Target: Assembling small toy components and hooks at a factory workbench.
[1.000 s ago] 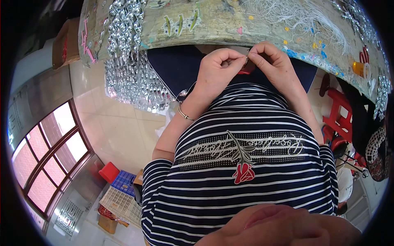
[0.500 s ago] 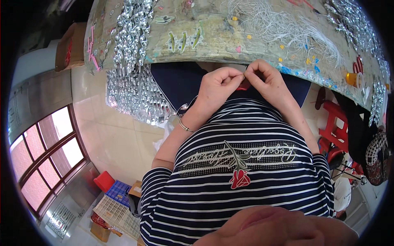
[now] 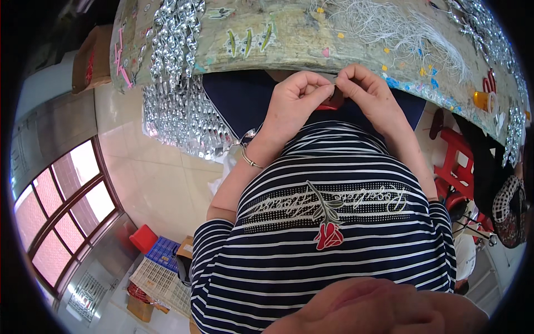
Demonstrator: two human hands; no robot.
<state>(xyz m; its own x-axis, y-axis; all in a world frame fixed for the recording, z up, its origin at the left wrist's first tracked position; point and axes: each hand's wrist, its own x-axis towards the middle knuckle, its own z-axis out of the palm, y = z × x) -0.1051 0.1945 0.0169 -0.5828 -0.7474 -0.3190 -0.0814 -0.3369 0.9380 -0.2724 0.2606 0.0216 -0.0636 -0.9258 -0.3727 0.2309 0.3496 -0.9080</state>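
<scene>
At the table's near edge, my left hand (image 3: pixel 297 103) and my right hand (image 3: pixel 368 94) meet with their fingertips close together. Thumb and forefinger of each are pinched; whatever lies between them is too small to make out. A thin silver bangle (image 3: pixel 250 157) circles my left wrist. Beyond my hands, the worn table (image 3: pixel 300 53) carries several flat green leaf-shaped pieces (image 3: pixel 248 42) and a tangle of white string (image 3: pixel 389 36). Strips of twisted silver foil (image 3: pixel 173 42) lie to the left and hang over the edge.
An amber tape roll (image 3: pixel 484 101) and red-handled scissors (image 3: pixel 489 82) lie at the table's right edge. A cardboard box (image 3: pixel 94 58) stands to the left. A red stool (image 3: pixel 453 158) is on the right, beside another person's dark clothing. Plastic crates (image 3: pixel 161 284) sit at the lower left.
The table and my hands appear slightly higher in the picture. My fingertips stay pinched together, with my right hand turned a little.
</scene>
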